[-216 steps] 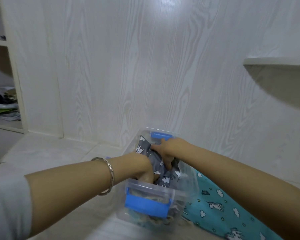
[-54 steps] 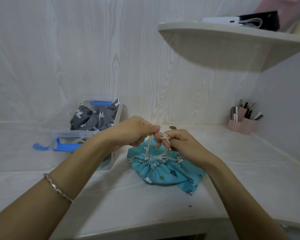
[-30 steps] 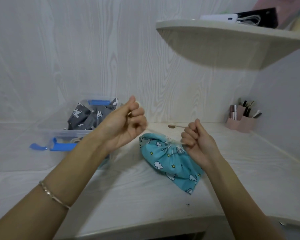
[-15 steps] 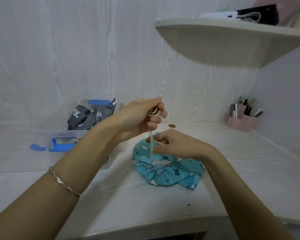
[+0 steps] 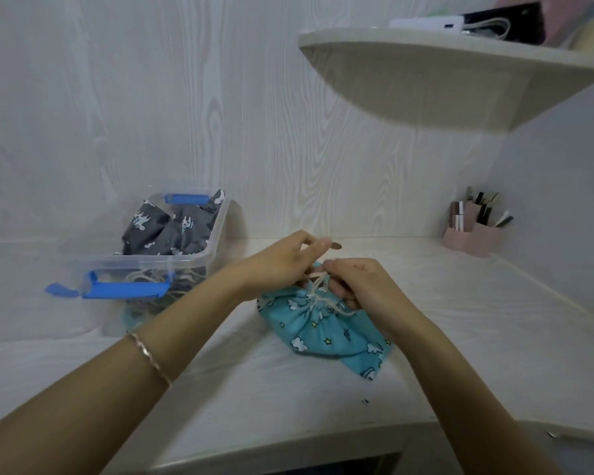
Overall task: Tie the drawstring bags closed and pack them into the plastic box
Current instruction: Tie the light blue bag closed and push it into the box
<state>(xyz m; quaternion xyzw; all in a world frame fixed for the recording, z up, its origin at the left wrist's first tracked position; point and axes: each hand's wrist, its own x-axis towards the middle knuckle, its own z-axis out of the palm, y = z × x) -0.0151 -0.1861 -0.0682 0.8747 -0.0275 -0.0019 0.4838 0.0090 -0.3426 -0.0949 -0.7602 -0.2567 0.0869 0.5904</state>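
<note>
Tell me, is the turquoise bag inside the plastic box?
No, the turquoise bag lies on the desk beside the plastic box, with the left hand and right hand pinching its drawstring.

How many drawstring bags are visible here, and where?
2: a teal bag on the desk, a grey bag in the plastic box. More may lie hidden beneath it.

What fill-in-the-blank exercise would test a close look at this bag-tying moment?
The left hand and right hand pinch the cream drawstring of the turquoise bag, which lies to the ____ of the plastic box. The grey bag sits ____ that box. The box's near latch is coloured ____.
Missing words: right; inside; blue.
</note>
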